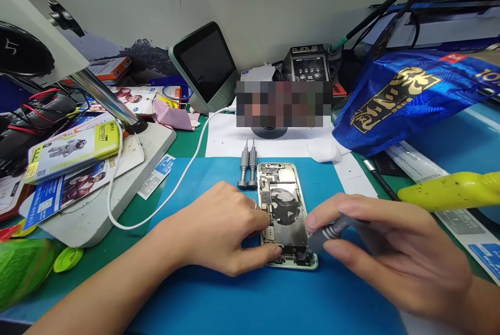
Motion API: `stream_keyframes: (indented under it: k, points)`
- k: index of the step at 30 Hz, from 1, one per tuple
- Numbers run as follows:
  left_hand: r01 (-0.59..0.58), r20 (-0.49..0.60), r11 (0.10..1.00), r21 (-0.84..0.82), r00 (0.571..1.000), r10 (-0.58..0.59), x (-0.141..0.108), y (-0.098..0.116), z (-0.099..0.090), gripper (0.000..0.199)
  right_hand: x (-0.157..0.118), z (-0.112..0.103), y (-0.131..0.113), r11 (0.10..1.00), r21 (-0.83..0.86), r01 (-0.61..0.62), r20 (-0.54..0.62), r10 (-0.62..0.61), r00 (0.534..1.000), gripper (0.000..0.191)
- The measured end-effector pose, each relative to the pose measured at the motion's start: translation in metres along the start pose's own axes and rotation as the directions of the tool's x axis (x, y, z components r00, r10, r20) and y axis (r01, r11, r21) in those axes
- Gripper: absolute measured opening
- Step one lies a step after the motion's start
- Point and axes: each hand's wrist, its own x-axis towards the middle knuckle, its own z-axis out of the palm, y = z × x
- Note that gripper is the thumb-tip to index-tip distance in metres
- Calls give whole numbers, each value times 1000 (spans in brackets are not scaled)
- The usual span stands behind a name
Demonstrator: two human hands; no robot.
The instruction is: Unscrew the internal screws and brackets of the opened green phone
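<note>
An opened smartphone [287,231] lies on the blue mat, its circuit board, round coil area and lower parts bare. My left hand [230,225] steadies it from the left, the thumb on its lower left part and the curled fingers at its left edge. In my right hand [394,251] is a dark grey precision screwdriver [332,232], gripped between thumb and fingers. Its lower end points at the phone's lower right corner; the tip is hard to make out. Two more grey screwdrivers [247,165] lie side by side just beyond the phone's upper left.
A white cable [175,184] loops left of my left hand, beside a grey stand base [105,205] bearing a battery box [74,150]. At the back are a smart display [205,66] and a blue bag [390,95]. A yellow-handled tool [449,191] lies at right.
</note>
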Motion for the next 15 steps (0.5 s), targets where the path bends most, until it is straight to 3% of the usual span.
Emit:
stream_keyframes:
  k: [5,10,15]
  points:
    - [-30,-32,1000,-1,999,30,0,-2,1,47,-4,5,2,990,86,-111,-52,115,992,57]
    - [-68,-52,997,-21,996,67,-1,-1,0,43,7,5,2,986,88,-144,-133,155,979,46]
    - [-129,-65,990,-51,990,125,-1,-3,-1,40,13,5,5,986,45,-158,-352,164,921,43]
